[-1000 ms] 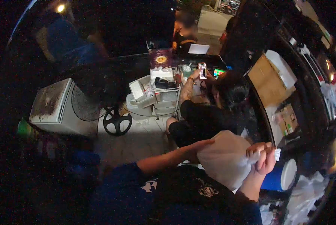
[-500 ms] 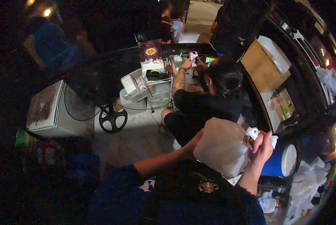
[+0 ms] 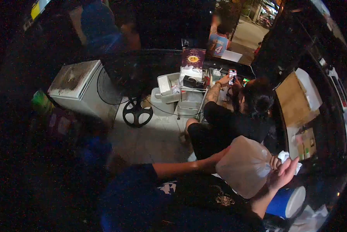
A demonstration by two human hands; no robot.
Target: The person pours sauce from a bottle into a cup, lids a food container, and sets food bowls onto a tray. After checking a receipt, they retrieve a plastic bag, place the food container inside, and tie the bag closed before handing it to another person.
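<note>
though hand (image 3: 217, 157) on bag (image 3: 244, 167), person (image 3: 235, 118) ahead

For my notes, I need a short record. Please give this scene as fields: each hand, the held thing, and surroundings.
Left hand: flat against the side of the bag
Right hand: at the bag's twisted neck; grip unclear
Bag: large, pale, full
Below right: blue barrel, white lid
Ahead: seated person holding phone
Far left: fan, white cabinet

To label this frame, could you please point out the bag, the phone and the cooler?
bag (image 3: 243, 166), head view, middle of its side.
phone (image 3: 232, 76), head view, its middle.
cooler (image 3: 278, 203), head view, its blue side.
</note>
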